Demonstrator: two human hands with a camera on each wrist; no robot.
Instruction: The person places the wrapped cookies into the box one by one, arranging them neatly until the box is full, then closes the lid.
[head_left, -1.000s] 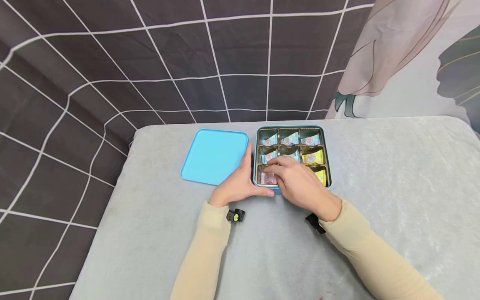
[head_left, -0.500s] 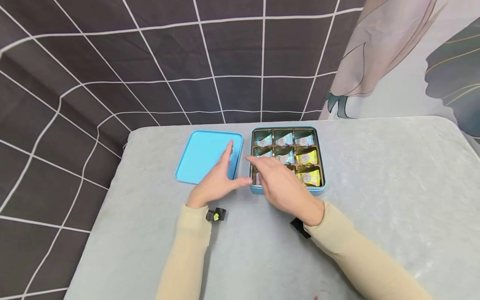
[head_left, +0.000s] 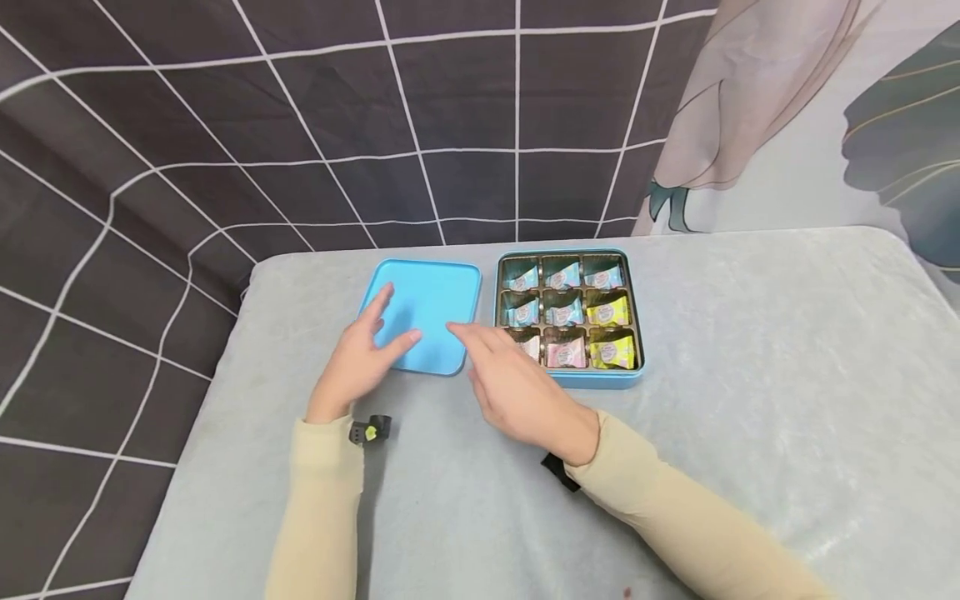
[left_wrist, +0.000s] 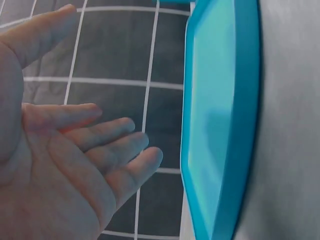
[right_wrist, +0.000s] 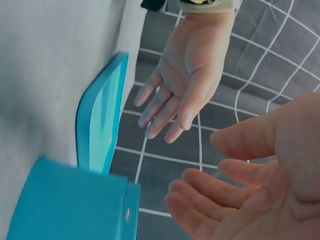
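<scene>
A square blue lid [head_left: 431, 304] lies on the table with its raised rim facing up. Over its near left part hovers my left hand [head_left: 352, 358], thumb and fingers spread, holding nothing. My right hand [head_left: 517, 387] is between the lid and the blue tin [head_left: 600, 380], fingers loosely bent and nothing in them. The tin has a brown divided tray with wrapped candies: blue ones [head_left: 564, 312] behind, yellow ones [head_left: 612, 352] on the right, pink ones [head_left: 566, 353] in front. The right hand partly covers the front left compartment. In the right wrist view both palms show bare.
A grey cloth covers the table [head_left: 750, 375]. Behind it and to the left hangs a dark curtain [head_left: 450, 100] with white grid lines; a patterned pale curtain [head_left: 780, 108] is at the right. Black straps with cameras [head_left: 371, 429] sit at the wrists.
My left hand has left the tin's side and moved left over the lid. The right hand has come out of the tin's front compartments and moved left, uncovering the candies. Lid and tin stay put.
</scene>
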